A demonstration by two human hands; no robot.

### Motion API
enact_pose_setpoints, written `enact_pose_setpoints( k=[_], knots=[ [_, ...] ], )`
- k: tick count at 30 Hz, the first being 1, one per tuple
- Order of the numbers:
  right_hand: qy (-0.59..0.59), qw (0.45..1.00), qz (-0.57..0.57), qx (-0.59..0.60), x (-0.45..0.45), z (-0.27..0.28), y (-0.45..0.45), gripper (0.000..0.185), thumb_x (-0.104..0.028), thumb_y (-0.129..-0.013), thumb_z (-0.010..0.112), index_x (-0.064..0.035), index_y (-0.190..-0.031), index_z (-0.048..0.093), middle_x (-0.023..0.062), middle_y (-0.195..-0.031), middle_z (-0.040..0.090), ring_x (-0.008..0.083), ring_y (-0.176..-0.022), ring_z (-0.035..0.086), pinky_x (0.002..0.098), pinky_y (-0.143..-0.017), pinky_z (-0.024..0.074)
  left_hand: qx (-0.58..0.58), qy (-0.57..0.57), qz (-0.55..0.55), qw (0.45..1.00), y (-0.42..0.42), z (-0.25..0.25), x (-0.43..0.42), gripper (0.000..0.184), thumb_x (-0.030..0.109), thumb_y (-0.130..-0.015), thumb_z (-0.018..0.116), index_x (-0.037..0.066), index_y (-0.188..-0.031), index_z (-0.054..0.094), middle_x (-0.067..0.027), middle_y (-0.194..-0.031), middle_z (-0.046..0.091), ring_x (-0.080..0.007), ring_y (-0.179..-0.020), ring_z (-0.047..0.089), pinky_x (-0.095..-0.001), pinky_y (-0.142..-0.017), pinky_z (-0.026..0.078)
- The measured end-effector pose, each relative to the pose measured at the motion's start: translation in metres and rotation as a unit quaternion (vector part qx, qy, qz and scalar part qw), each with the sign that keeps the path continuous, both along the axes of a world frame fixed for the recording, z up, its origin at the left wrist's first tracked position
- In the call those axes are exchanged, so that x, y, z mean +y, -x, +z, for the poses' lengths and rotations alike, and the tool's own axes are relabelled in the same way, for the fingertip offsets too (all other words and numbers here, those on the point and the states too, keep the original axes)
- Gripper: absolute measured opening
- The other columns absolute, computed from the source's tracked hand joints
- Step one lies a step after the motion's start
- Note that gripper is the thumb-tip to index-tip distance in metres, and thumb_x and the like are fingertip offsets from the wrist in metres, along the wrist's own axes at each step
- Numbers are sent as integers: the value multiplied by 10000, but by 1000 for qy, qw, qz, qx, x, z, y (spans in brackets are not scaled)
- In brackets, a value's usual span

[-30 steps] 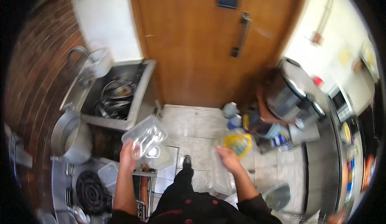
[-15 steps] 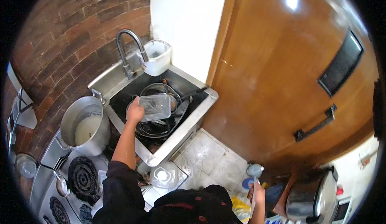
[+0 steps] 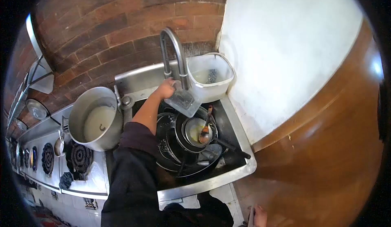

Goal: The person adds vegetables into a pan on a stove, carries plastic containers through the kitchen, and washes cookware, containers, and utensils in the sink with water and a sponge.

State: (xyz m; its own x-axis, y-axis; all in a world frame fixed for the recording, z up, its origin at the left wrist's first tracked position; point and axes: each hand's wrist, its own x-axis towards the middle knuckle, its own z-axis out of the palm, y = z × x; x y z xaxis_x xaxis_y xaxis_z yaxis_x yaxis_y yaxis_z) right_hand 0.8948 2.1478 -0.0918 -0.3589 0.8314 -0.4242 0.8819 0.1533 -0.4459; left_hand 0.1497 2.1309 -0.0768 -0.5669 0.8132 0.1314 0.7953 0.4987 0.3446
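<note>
The left hand [image 3: 165,89] pinches a clear tub [image 3: 185,101] by its left end, holding it tilted over the sink [image 3: 203,186] at the spout of the tap [image 3: 179,43] (they overlap in view, so I cannot tell whether they touch). Room is tight here: the edge of the white bucket [image 3: 211,91] is just to the right, and stacked pans [image 3: 163,158] lie below. Among them a bowl [image 3: 194,129] holds a spoon [image 3: 204,136], and a black handle [image 3: 231,147] juts toward the sink's right rim. Left of the forearm, the pot [image 3: 109,140] stands near the sink's left edge. Well apart, low beside the door [image 3: 313,170], the right hand [image 3: 260,216] closes on a thin piece [image 3: 251,218], partly cut off by the view's bottom edge.
</note>
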Motion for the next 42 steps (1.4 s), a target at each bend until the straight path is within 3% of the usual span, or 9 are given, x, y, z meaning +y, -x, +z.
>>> enact_pose_setpoints(
  k=[4,8,12,18,24,26,29,38,42],
  knots=[
    [187,934,-138,272,77,13,66,378,-313,-934,475,-10,-766,626,37,-502,485,120,-379,408,264,-377,317,-55,-162,-69,983,-35,-4,-10,447,95,-741,475,53,-1182,537,-270,-1161,535,-414,-1132,476,-408,-990,377],
    [230,925,-72,292,120,41,123,340,-289,-933,481,-13,-814,642,16,-595,542,75,-515,460,245,-491,370,-220,-58,41,973,-95,0,-37,405,78,-760,470,26,-1155,544,-211,-1087,592,-376,-1057,546,-377,-926,430],
    [285,908,-55,303,129,54,166,317,-285,-927,494,-27,-828,649,-3,-672,571,57,-632,487,234,-592,389,-612,-162,276,723,-119,-55,-49,409,179,-885,500,87,-1281,457,-120,-1074,580,-271,-906,604,-449,-812,479],
    [229,940,16,253,132,47,177,312,-286,-931,496,-37,-829,653,-1,-622,549,78,-514,451,233,-501,366,-757,-345,156,533,-160,-92,-26,486,155,-922,523,162,-1375,349,-75,-1201,536,-272,-962,604,-412,-794,514],
    [255,929,-58,261,111,79,177,307,-288,-935,503,-25,-876,650,11,-634,563,93,-524,485,246,-509,396,-742,-226,40,630,-130,-101,35,419,81,-886,532,145,-1297,481,-70,-1240,554,-240,-1062,574,-416,-864,495],
    [235,931,-69,270,110,66,173,308,-292,-934,509,-21,-889,649,14,-673,582,90,-571,506,246,-552,413,-233,-102,-181,950,-110,-99,56,484,28,-836,518,150,-1303,478,-120,-1222,564,-306,-1059,574,-426,-876,478],
    [212,937,-73,267,107,69,176,319,-302,-928,519,-10,-936,647,17,-788,617,95,-700,528,257,-665,426,-13,9,-171,985,-124,-33,53,507,63,-817,485,152,-1316,467,-195,-1193,569,-348,-1070,568,-430,-905,459],
    [216,924,-54,311,92,68,189,312,-309,-924,526,-23,-861,633,-53,-703,512,63,-656,431,241,-611,363,-187,158,230,942,-113,35,-29,697,287,-777,544,19,-1377,312,-241,-1212,545,-365,-1128,543,-427,-944,440],
    [191,938,-38,287,86,65,196,318,-328,-929,527,-50,-806,618,-61,-690,491,60,-641,414,229,-591,347,-132,121,-3,984,-133,22,-33,622,145,-775,515,129,-1375,355,-179,-1328,464,-343,-1217,454,-481,-985,362]
  ],
)
